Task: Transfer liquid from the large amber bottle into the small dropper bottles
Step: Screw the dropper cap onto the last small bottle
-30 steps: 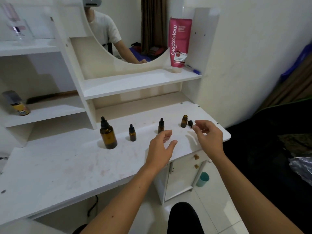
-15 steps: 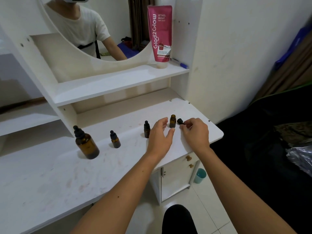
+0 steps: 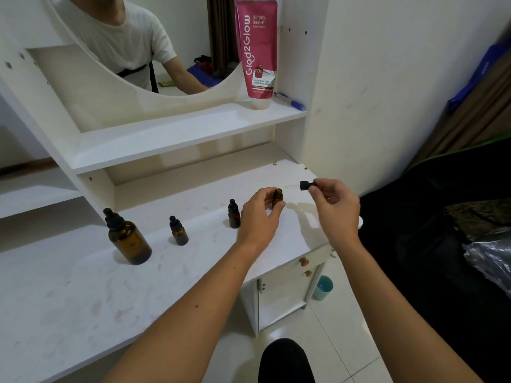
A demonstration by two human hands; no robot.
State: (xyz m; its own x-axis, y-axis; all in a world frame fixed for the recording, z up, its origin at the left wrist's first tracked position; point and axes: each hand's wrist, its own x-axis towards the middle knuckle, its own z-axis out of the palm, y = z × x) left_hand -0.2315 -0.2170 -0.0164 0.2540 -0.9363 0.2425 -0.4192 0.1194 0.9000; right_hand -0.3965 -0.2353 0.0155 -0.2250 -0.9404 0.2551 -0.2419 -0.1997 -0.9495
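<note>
White table [image 3: 83,299] under amber bottles [image 3: 130,241]

Both forearms were bare from elbow to wrist, no sleeves, watch or rings showing on the left hand [image 3: 260,214] or the right hand [image 3: 336,210]. A small dark mole sat on the left forearm. In the mirror [image 3: 132,51] the person wore a white, finely ribbed short-sleeved T-shirt with a black strap at the waist. Below, a knee in black fabric [image 3: 286,360].

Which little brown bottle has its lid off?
The rightmost small bottle, held by the left hand. Its dropper cap is in the right hand; the other two small bottles keep their caps.
</note>
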